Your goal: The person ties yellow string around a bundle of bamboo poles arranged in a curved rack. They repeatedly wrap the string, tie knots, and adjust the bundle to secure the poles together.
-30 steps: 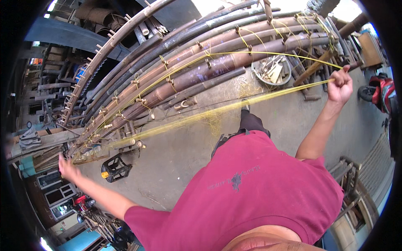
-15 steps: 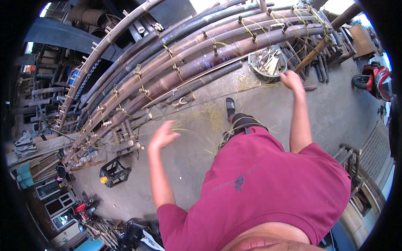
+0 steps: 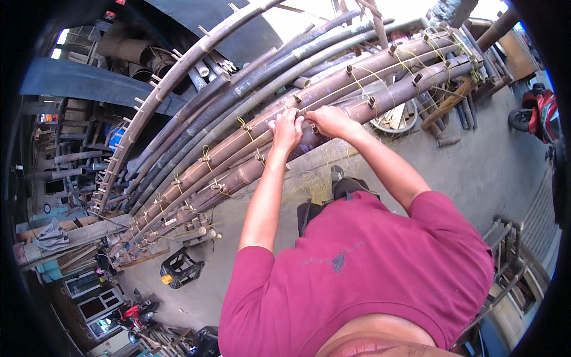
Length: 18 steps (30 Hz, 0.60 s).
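Two long brown bamboo poles run across in front of me, with a thinner bamboo strip (image 3: 235, 156) along them. My left hand (image 3: 288, 130) is closed at the strip, fingers bent over it between the poles. Close beside it, my right hand (image 3: 330, 121) is closed too, fingertips pinched near the left ones. What they hold is hidden by the fingers. The nearer bamboo pole (image 3: 380, 102) passes under my right wrist. Yellow cord ties (image 3: 205, 156) loop around the poles to the left, and short dark pegs (image 3: 349, 69) stick up from them.
A basin (image 3: 410, 122) of cut wood pieces stands behind the poles' near side. A black plastic frame with a yellow cap (image 3: 182, 268) sits on the floor at left. Loose yellow cord (image 3: 312, 184) lies by my feet. A red motorbike (image 3: 541, 113) stands far right.
Both hands, spread apart over the floor before, have come together at the bamboo and closed. My body has moved nearer the poles.
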Available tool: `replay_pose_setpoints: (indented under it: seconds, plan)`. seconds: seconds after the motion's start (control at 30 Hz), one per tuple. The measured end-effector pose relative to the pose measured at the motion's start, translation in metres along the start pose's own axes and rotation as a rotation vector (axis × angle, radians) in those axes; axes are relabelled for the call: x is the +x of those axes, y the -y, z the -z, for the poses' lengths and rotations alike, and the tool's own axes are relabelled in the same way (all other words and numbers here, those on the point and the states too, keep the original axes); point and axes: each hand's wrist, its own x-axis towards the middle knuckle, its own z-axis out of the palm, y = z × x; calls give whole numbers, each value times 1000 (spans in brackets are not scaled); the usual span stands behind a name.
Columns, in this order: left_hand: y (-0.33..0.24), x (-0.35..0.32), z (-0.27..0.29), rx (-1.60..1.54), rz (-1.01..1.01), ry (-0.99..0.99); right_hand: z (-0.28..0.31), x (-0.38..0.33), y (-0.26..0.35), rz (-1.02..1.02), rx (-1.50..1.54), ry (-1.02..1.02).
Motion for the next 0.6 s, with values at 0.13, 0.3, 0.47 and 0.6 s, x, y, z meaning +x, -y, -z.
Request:
replay_pose_setpoints:
  seconds: [0.13, 0.3, 0.47, 0.6]
  plan:
    - [-3, 0, -2, -63, 42, 27, 33, 40, -3, 45, -61, -48]
    - [2, 13, 2, -189, 162, 130, 23, 64, -16, 37, -21, -67]
    - [-16, 20, 8, -243, 255, 154, 21, 48, -17, 31, 435, -228]
    - [3, 25, -13, -560, 300, 79, 19, 49, -22, 24, 315, -164]
